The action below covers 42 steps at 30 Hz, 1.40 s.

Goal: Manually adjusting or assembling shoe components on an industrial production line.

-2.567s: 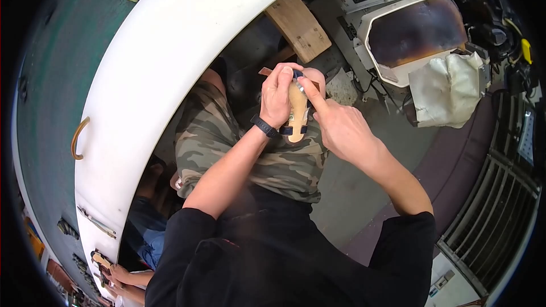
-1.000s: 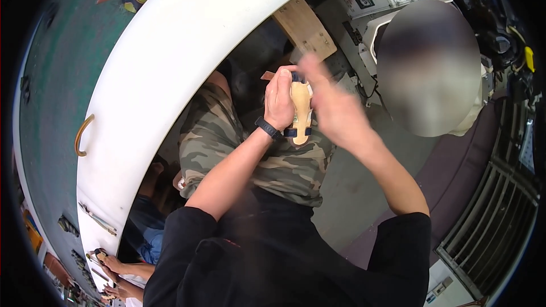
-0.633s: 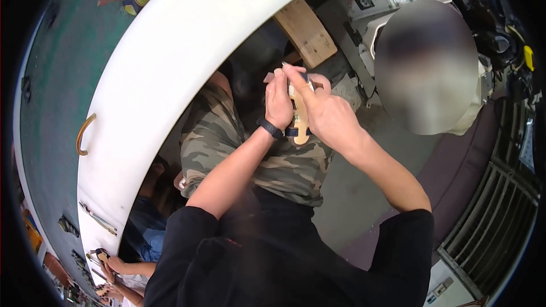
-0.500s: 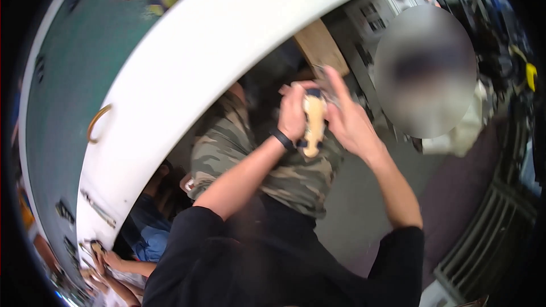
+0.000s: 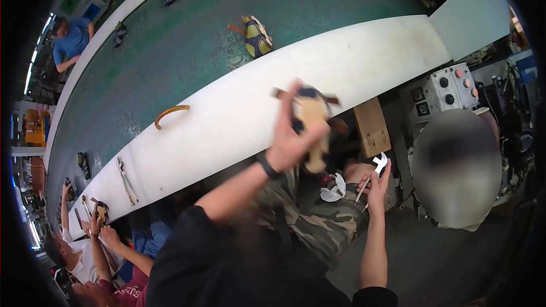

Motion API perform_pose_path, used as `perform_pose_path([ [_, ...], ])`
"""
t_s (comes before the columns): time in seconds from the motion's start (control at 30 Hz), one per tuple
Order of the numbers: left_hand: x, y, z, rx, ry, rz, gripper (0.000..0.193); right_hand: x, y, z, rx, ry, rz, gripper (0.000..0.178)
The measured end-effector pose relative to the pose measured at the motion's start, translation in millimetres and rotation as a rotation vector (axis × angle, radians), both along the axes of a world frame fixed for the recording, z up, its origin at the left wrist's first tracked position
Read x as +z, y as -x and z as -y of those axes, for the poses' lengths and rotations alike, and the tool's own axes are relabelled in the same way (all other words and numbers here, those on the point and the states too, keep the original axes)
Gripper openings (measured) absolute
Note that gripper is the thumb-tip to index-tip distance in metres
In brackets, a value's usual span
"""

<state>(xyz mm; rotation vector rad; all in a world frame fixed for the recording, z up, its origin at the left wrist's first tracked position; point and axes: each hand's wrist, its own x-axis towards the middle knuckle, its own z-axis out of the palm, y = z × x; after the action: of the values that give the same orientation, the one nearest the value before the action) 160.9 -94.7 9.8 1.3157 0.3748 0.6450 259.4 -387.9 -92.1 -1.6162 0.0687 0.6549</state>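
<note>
My left hand (image 5: pixel 290 145) is wrapped round a shoe upper on a last (image 5: pixel 311 112), lifted over the near edge of the white bench rim. The pale beige underside faces up, with dark material round its edges and brown straps sticking out at the toe end. My right hand (image 5: pixel 376 192) is closed on a pair of metal pincers (image 5: pixel 380 164), lower and to the right, above my camouflage trousers. Their bright, curved head points up and away; thin handles show beside the palm.
A green conveyor belt (image 5: pixel 199 28) carries a yellow-and-navy shoe (image 5: pixel 257 37) and other dark shoes. On its white rim (image 5: pixel 364 57) are a curved brown handle (image 5: pixel 172 115) and pliers (image 5: pixel 126 181). A control box (image 5: pixel 455 88) and wooden board (image 5: pixel 371 128) stand right. Co-workers' hands (image 5: pixel 99 233) work left.
The two hands have moved apart. My left hand has raised the shoe toward the white rim, while my right hand has gone down and right with the pincers. The view has swung.
</note>
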Motion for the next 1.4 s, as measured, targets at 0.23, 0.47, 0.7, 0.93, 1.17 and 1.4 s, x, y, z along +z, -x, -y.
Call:
perform_pose_path([
  [0.23,-3,29,-265,0.619,-0.766,-0.567,0.093,-4,-7,7,-0.024,-0.035,-0.055,0.069],
  [0.47,-93,119,-402,0.611,-0.557,-1.206,0.068,-7,-7,-3,-0.032,-0.045,-0.051,0.067],
  [0.7,-46,87,-326,0.928,-1.175,-1.265,0.059,-3,-12,2,-0.040,-0.028,-0.078,0.068],
  [0.93,-34,-45,-233,0.477,-1.017,-0.724,0.052,1,-14,8,-0.080,-0.023,-0.122,0.066],
  [1.17,-44,-95,-241,0.350,-0.795,-1.294,0.100,-1,-8,2,-0.077,-0.025,-0.126,0.065],
  [1.4,-44,-62,-273,0.433,-0.257,-0.803,0.116,-2,-14,4,-0.100,-0.067,-0.120,0.064],
])
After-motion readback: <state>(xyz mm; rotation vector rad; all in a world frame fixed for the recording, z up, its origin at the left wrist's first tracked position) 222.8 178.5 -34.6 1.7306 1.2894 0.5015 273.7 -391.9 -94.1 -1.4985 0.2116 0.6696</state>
